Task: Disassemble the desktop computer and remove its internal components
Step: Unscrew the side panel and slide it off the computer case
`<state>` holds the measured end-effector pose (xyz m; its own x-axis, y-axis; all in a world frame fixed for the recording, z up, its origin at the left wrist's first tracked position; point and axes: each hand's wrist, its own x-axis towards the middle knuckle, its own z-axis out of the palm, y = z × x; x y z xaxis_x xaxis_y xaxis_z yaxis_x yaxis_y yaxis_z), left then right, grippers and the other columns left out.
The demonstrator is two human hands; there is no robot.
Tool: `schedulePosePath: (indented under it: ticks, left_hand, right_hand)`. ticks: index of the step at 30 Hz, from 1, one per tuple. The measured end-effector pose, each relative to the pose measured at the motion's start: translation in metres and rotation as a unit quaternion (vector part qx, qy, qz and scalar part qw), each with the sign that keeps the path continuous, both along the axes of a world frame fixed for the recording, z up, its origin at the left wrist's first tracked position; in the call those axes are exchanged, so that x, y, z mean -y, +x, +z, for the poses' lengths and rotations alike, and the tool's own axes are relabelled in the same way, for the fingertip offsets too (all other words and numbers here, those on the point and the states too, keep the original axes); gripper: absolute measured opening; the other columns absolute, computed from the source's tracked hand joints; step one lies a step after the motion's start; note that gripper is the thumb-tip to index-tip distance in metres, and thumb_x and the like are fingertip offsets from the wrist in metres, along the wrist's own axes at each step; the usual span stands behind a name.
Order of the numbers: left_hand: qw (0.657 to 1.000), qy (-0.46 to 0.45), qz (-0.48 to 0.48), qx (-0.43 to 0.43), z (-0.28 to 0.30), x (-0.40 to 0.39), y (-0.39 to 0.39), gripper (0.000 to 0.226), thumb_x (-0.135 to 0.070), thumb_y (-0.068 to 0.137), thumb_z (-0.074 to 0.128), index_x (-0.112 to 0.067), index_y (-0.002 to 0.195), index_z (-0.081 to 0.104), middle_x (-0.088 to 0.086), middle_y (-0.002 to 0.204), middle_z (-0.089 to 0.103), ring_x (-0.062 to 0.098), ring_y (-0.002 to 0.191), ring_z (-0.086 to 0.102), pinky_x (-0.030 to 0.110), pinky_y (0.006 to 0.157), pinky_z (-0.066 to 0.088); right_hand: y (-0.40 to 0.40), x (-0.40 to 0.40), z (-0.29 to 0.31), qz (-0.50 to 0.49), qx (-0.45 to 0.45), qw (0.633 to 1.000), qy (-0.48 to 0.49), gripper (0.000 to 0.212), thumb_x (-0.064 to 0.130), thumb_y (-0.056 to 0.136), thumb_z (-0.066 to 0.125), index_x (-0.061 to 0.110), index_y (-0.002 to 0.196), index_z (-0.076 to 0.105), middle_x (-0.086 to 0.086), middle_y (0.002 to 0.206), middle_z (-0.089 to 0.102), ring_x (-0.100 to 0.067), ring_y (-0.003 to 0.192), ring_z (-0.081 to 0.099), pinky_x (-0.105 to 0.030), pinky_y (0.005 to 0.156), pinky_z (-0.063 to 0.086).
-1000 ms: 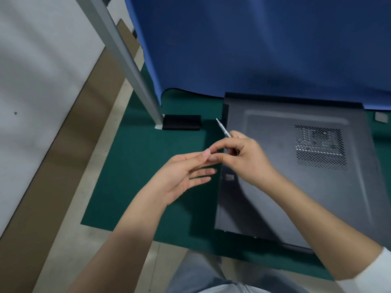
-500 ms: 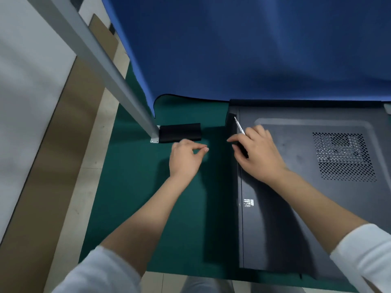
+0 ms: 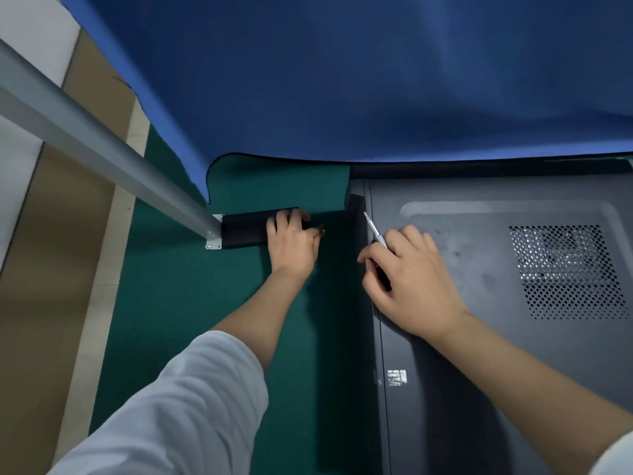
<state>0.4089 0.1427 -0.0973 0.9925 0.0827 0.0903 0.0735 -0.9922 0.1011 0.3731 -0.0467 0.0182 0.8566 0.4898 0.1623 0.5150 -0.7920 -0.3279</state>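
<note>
A dark grey desktop computer case (image 3: 479, 354) lies on its side at the right, its closed side panel facing up with a perforated vent (image 3: 565, 272). My right hand (image 3: 414, 282) rests on the case's left edge and grips a screwdriver (image 3: 375, 231) whose silver shaft points up and to the left. My left hand (image 3: 291, 241) reaches out over the green mat (image 3: 188, 320), left of the case. Its fingers are curled and pinch a small dark screw (image 3: 320, 230) just above the mat.
A black foot (image 3: 243, 231) of a slanted grey metal post (image 3: 102, 156) lies under my left hand's fingers. A blue cloth (image 3: 342, 80) hangs across the back, over the case's far edge. Pale floor and brown board lie left of the mat.
My hands met in front of me, then parted. My left hand moved away to the black foot with its fingers pinched. My right hand settled on the case's left edge with the screwdriver.
</note>
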Motion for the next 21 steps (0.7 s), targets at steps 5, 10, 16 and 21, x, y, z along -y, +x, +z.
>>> schedulePosePath:
  ticks: [5, 10, 16, 21]
  left_hand:
    - [0.999, -0.032, -0.012, -0.003, -0.004, -0.003, -0.004, 0.014, -0.026, 0.085, 0.067, -0.021, 0.094, 0.077, 0.008, 0.109, 0.064, 0.037, 0.1, 0.052, 0.047, 0.094, 0.038]
    - [0.967, -0.241, 0.074, 0.036, 0.032, 0.005, -0.022, 0.026, -0.02, 0.09, 0.062, -0.013, 0.114, 0.069, 0.003, 0.112, 0.063, 0.027, 0.107, 0.048, 0.034, 0.095, 0.037]
    - [0.774, -0.627, 0.076, -0.032, 0.12, 0.045, -0.071, 0.012, -0.027, 0.092, 0.059, -0.033, 0.098, 0.068, -0.012, 0.093, 0.07, 0.002, 0.084, 0.061, 0.015, 0.073, 0.046]
    - [0.686, -0.709, 0.134, -0.089, 0.139, 0.059, -0.086, 0.01, -0.025, 0.091, 0.06, -0.027, 0.092, 0.07, -0.019, 0.078, 0.068, -0.007, 0.069, 0.056, 0.011, 0.066, 0.044]
  right_hand:
    - [0.0, 0.0, 0.001, 0.005, 0.003, 1.0, -0.001, 0.024, 0.024, 0.084, 0.044, 0.015, 0.087, 0.065, 0.0, 0.075, 0.05, -0.024, 0.075, 0.044, -0.034, 0.066, 0.036]
    - [0.0, 0.001, 0.005, 0.013, -0.019, 1.0, 0.004, 0.03, 0.023, 0.084, 0.04, 0.015, 0.099, 0.064, 0.0, 0.079, 0.053, -0.024, 0.079, 0.046, -0.033, 0.07, 0.032]
    - [-0.004, 0.004, 0.007, 0.083, -0.007, 0.997, 0.007, 0.023, 0.014, 0.084, 0.037, 0.013, 0.099, 0.055, 0.0, 0.084, 0.058, -0.023, 0.078, 0.045, -0.034, 0.071, 0.03]
    - [-0.007, 0.004, 0.004, 0.12, 0.009, 0.991, 0.062, 0.01, 0.008, 0.084, 0.036, 0.012, 0.093, 0.033, -0.002, 0.078, 0.052, -0.02, 0.071, 0.042, -0.036, 0.07, 0.033]
